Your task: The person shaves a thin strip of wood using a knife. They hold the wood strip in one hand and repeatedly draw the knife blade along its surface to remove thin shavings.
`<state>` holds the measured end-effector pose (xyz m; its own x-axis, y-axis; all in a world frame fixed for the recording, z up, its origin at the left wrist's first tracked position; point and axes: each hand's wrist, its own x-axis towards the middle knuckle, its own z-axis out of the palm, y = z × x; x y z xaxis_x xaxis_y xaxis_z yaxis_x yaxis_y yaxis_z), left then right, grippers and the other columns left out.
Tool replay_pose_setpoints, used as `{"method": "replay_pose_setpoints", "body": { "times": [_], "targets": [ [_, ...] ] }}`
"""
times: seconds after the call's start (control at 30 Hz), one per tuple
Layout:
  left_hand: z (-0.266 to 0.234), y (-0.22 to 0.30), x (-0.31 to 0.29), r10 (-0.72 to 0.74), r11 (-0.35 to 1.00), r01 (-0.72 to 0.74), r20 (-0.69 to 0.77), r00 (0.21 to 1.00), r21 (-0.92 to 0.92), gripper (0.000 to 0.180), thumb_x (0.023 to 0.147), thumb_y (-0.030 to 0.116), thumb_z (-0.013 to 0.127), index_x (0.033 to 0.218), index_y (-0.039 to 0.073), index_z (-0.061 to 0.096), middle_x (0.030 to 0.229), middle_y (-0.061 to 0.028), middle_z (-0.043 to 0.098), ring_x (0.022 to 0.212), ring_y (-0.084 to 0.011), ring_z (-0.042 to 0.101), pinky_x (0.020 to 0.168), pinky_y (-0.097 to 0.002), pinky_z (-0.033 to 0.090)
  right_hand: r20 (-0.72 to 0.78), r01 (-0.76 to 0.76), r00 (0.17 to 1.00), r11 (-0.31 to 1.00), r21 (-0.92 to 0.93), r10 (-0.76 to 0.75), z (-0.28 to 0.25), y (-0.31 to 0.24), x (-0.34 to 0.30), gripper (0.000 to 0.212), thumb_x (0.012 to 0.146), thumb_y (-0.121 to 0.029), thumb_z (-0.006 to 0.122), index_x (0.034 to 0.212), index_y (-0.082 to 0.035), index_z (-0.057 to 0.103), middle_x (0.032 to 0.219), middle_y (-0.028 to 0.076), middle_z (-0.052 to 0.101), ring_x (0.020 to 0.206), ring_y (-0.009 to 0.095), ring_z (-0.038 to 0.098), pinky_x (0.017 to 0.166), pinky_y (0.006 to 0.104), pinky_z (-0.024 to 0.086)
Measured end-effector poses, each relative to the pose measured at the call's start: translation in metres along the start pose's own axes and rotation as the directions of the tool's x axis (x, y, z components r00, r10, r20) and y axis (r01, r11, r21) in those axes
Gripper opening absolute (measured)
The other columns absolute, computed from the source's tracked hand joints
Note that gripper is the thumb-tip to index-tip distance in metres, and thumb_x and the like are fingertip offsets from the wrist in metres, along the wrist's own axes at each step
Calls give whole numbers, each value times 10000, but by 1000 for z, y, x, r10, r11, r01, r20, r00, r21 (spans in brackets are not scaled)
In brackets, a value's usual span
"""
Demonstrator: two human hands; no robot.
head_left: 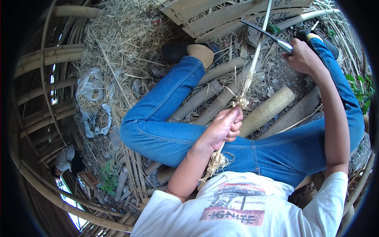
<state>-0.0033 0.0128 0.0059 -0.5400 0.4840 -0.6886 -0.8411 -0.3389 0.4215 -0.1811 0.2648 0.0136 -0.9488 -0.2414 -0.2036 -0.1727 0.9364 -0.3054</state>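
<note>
My left hand (226, 129) is closed round a long thin pale stick (256, 55), which slants up and away from my lap. Curled fibrous shavings (241, 102) cluster on the stick just beyond my fist, and another frayed bunch (218, 162) hangs at its near end by my shirt. In my right hand (303, 57) is the grey handle of a knife (272, 37) with a narrow, slightly curved dark blade. That blade crosses the stick well beyond my left hand; whether it touches cannot be made out.
Thick bamboo poles (268, 110) lie between my bent legs. Flat slatted boards (229, 19) stand ahead. Straw (122, 35) and a crumpled clear plastic bag (90, 89) cover ground to the left, beside a bamboo frame wall (51, 57). Another person (65, 160) is at the far left.
</note>
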Motion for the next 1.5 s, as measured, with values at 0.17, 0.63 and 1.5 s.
{"method": "replay_pose_setpoints", "body": {
  "times": [0.17,0.63,1.5],
  "targets": [
    [-1,0,-1,0,1000,0,5,1000,8,381,990,417,306,727,143,340,524,97,209,409,0,162,344,-183,117,51,-30,998,999,39,28,-4,-11,-6,337,803,-238,650,878,76,551,815,269,600,794,389,606,696,421,462],
    [-6,-2,-1,12,999,-12,-5,1000,37,380,989,424,303,729,149,339,526,98,225,405,-4,161,346,-183,122,-95,10,995,997,79,-3,7,-10,1,172,688,-33,542,828,36,615,751,250,619,736,379,628,709,433,504],
    [-9,-1,2,-33,998,37,78,996,-41,397,988,436,292,731,139,349,523,97,229,399,3,159,339,-176,123,-34,-67,997,977,204,76,15,19,18,274,803,-205,611,881,57,630,777,266,624,755,350,645,705,428,484]
  ]
}}
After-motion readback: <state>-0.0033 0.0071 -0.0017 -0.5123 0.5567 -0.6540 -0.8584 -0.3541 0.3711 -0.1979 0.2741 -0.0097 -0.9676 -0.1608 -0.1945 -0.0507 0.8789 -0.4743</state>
